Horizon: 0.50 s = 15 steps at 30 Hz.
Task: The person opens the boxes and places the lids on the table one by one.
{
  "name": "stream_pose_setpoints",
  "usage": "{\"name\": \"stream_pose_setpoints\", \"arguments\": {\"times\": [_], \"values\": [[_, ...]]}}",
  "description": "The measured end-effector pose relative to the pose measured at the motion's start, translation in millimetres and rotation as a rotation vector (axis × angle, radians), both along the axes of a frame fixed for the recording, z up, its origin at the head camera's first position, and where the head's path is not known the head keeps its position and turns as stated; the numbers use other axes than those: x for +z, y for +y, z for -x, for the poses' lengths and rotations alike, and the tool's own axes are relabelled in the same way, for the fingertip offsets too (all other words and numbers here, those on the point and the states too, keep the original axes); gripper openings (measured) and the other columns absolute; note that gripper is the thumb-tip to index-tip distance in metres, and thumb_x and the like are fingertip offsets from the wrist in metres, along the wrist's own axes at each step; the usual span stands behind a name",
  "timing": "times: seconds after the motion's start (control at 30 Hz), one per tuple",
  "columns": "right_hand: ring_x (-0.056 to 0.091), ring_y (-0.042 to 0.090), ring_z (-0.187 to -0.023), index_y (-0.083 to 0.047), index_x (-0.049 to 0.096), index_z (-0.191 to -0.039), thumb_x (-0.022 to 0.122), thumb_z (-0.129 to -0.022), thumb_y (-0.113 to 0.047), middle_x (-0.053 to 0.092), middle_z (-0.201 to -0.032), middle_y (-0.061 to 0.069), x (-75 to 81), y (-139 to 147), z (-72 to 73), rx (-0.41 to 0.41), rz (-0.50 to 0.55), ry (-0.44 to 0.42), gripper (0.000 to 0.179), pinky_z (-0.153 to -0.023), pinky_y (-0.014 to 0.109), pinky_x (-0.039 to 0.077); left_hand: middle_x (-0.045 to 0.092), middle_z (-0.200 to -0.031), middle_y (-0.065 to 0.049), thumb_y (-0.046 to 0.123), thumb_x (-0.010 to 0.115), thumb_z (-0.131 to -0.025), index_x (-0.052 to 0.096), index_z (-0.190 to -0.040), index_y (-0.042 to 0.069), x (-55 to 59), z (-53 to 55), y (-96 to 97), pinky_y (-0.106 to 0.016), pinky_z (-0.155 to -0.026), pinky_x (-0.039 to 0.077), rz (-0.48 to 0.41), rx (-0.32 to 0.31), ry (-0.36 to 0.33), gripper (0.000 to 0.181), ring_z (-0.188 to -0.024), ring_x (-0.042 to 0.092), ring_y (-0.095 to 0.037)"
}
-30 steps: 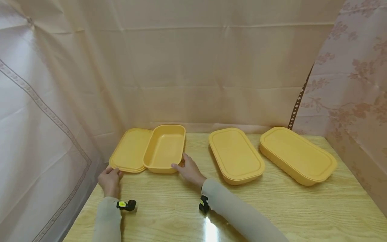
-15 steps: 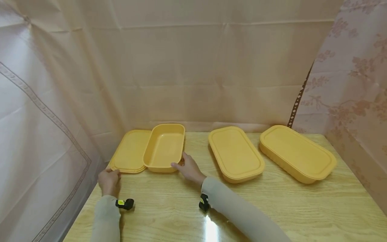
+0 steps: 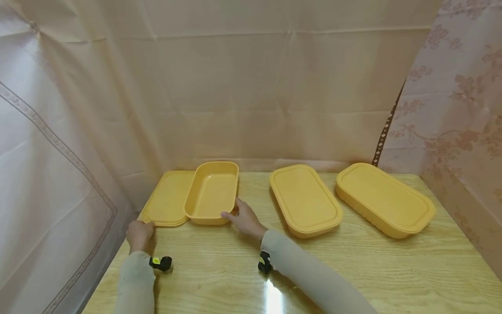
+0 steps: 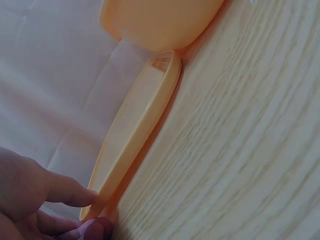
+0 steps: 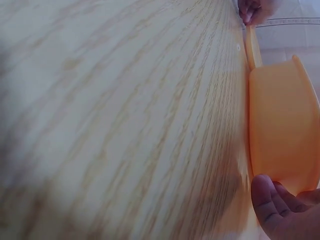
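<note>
On the surface [image 3: 211, 274], head view: middle box [image 3: 306, 198] and far-right box [image 3: 386, 199] lidded; open box [image 3: 211, 194] uncovered, its apparent lid [image 3: 168, 198] lying beside its left side. Left wrist view: left hand [image 4: 30, 192] has fingers [image 4: 72, 192] pinching the lid's edge. Right wrist view: right hand [image 5: 290, 217] has fingers gripping the open box's near right corner. Assessment: two boxes closed; third judged outstanding.

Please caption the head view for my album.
Left hand pinching a yellow lid, right hand gripping an open box at a wood-grain table.
</note>
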State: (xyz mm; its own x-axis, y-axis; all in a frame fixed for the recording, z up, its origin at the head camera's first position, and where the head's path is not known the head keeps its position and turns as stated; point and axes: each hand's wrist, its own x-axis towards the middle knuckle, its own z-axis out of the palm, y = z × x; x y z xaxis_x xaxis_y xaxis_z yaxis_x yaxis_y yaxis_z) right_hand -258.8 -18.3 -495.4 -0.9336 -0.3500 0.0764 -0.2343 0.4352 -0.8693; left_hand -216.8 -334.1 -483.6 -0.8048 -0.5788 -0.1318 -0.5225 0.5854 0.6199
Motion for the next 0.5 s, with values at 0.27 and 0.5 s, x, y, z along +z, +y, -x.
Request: {"name": "stream_pose_setpoints", "arguments": {"times": [0.27, 0.5], "values": [[0.048, 0.015, -0.084, -0.01, 0.054, -0.108, 0.061, -0.096, -0.035, 0.055, -0.094, 0.004, -0.4, 0.2, -0.2, 0.035, -0.021, -0.014, 0.029, -0.074, 0.029, 0.042, 0.052, -0.118, -0.044, 0.018, 0.045, -0.093, 0.052, -0.113, -0.025, 1.5, -1.3, -3.5, -0.062, -0.098, 0.042, 0.037, -0.063, -0.055, 0.048, -0.111, 0.048, -0.059], [0.048, 0.015, -0.081, -0.009, 0.054, -0.107, 0.062, -0.095, -0.036, 0.056, -0.093, 0.005, 2.1, -0.6, -1.8, 0.037, -0.024, -0.015, 0.031, -0.07, 0.028, 0.041, 0.052, -0.119, -0.043, 0.021, 0.046, -0.094, 0.05, -0.117, -0.025, 1.5, 2.6, -6.4, -0.06, -0.097, 0.043, 0.053, -0.058, -0.098, 0.051, -0.11, 0.05, -0.057]]}}
